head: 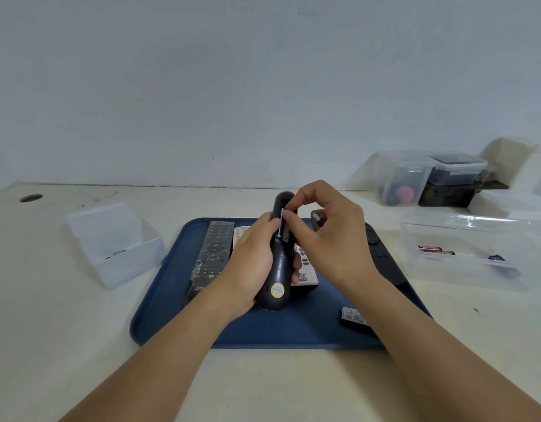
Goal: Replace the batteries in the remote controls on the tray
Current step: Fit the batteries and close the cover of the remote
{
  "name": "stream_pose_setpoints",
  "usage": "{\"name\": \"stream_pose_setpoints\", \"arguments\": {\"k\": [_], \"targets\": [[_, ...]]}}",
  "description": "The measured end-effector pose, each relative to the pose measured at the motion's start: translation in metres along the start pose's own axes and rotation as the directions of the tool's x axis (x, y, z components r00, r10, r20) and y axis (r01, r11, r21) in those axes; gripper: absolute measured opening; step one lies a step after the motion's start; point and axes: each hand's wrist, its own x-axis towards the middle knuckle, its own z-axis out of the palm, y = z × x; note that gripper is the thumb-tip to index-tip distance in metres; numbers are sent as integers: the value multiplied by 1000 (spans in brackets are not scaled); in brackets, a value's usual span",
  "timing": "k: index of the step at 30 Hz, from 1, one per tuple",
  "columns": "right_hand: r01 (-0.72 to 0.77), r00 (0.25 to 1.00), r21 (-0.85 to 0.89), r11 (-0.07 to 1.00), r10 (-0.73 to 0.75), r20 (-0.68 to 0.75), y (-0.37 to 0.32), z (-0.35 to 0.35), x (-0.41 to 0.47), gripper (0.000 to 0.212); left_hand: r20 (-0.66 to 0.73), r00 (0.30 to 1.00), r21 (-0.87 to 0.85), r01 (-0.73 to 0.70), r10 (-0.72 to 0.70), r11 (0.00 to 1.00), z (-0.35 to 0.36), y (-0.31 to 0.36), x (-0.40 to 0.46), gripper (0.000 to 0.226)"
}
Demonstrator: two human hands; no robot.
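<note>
My left hand [252, 260] grips a black remote [278, 269] back side up over the blue tray [178, 315]; its battery compartment is uncovered, with a battery [282, 223] inside. My right hand [327, 236] has its thumb and forefinger at that compartment and holds another battery [318, 219] curled in its other fingers. A black remote [213, 254] and a white remote [305, 269] lie on the tray. A battery cover [353, 316] lies at the tray's front right.
A clear box [117, 242] with small items stands left of the tray. At right, a clear box [464, 254] holds red batteries [430, 248]. Another dark remote [382, 257] lies on the tray's right edge. Lidded containers [430, 178] sit at the back right.
</note>
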Motion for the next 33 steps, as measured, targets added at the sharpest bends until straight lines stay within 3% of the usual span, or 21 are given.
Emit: {"name": "stream_pose_setpoints", "arguments": {"k": [7,13,22,27,33], "targets": [[25,999,-45,999,-23,39,-1,2,0,13,-36,991,200,-120,129,972,1,-1,-5,23],[-21,999,25,999,20,27,1,6,2,12,-21,986,292,-154,167,944,3,-6,-2,26],[-314,947,351,882,318,49,11,11,4,10,-29,994,81,-104,107,991,4,-3,2,19],[-448,890,432,783,435,136,9,14,1,30,-60,996,-34,-68,66,997,3,-6,5,22],[-541,840,395,742,502,208,7,12,1,35,-89,986,92,-132,140,987,4,-9,8,14]]}}
